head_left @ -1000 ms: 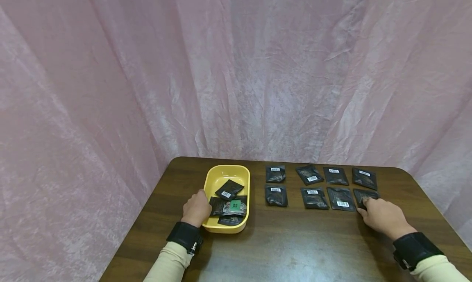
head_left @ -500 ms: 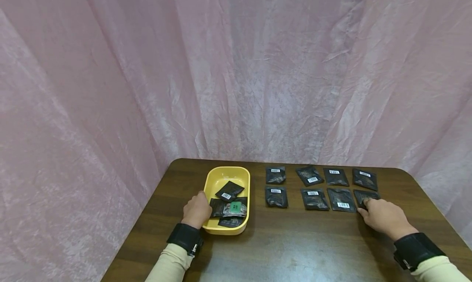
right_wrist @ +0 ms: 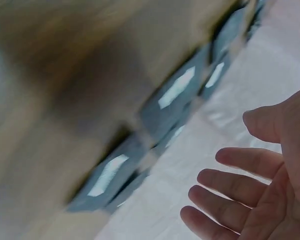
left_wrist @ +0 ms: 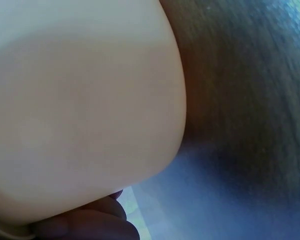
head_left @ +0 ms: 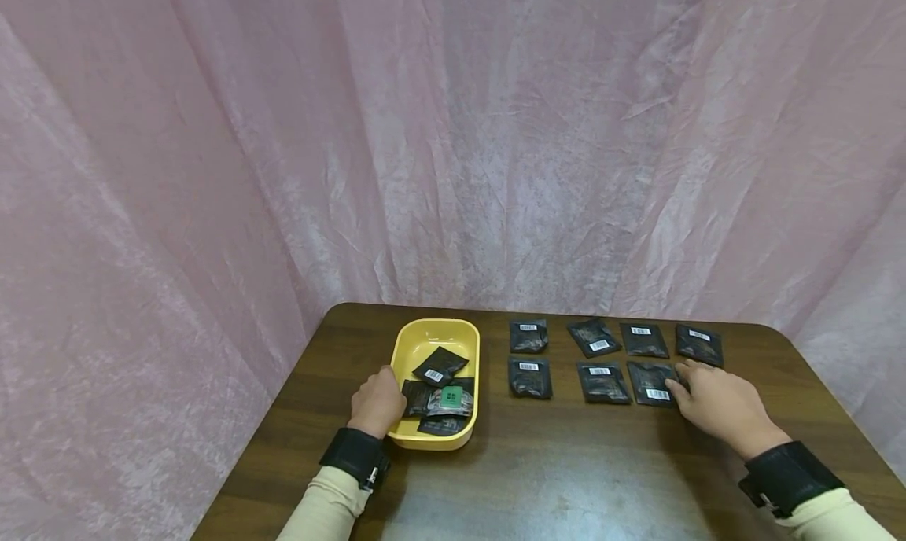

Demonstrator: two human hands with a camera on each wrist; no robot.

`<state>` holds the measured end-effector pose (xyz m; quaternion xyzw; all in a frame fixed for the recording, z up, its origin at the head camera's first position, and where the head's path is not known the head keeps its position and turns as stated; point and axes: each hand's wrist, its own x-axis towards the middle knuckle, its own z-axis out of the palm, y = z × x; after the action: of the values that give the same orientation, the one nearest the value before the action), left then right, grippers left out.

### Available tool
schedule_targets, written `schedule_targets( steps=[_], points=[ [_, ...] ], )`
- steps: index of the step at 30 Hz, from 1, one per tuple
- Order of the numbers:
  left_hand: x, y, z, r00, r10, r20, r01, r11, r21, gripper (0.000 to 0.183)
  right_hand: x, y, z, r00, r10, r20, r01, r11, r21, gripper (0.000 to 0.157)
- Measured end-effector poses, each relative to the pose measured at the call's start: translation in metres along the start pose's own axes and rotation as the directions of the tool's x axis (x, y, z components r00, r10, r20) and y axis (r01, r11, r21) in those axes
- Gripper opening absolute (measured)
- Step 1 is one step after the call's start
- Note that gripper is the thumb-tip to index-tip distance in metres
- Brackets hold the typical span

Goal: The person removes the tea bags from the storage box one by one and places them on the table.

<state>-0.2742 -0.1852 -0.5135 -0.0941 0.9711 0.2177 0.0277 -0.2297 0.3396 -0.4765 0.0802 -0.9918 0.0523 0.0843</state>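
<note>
My left hand [head_left: 378,403] grips the left rim of a yellow plastic tray [head_left: 435,442]. In the left wrist view the tray's pale outer wall [left_wrist: 90,110] fills much of the picture, with fingers [left_wrist: 90,225] at its lower edge. Inside the tray lie several black packets [head_left: 440,366], one with a green label. My right hand [head_left: 718,403] hovers by the right end of the front row, close to a black packet [head_left: 651,380] with a barcode. Its fingers [right_wrist: 235,185] are spread and hold nothing in the right wrist view. The front row's rightmost packet is hidden behind this hand.
Black packets lie in two rows on the brown wooden table [head_left: 538,462], including a back-right packet [head_left: 699,344] and a front-left packet [head_left: 529,377]. A pink curtain [head_left: 495,132] hangs behind the table's far edge.
My right hand has let go of the front row's rightmost packet and moved slightly left, its fingers now near the neighbouring packet. The left hand and the tray stay put.
</note>
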Motion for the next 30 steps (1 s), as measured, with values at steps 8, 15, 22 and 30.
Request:
schedule_targets(
  steps=[8,15,22,30],
  points=[
    [0.002,-0.002,0.000,1.000,-0.009,0.006,0.009,1.000,0.008,0.029,0.026,-0.061,-0.002,0.985,-0.134,-0.107,0.140,0.989,0.050,0.044],
    [0.003,-0.002,0.001,1.000,-0.002,-0.002,0.002,1.000,0.024,0.029,0.057,-0.136,0.002,0.961,-0.253,-0.114,0.267,0.954,0.134,0.047],
    [0.002,0.001,0.000,1.000,-0.001,-0.005,0.001,1.000,0.031,0.030,0.079,-0.210,0.022,0.936,-0.340,-0.088,0.351,0.911,0.217,0.049],
    [-0.003,0.005,-0.001,0.999,0.031,-0.025,-0.030,0.998,0.062,0.028,0.103,-0.270,0.043,0.911,-0.412,-0.034,0.401,0.860,0.316,0.048]
  ],
)
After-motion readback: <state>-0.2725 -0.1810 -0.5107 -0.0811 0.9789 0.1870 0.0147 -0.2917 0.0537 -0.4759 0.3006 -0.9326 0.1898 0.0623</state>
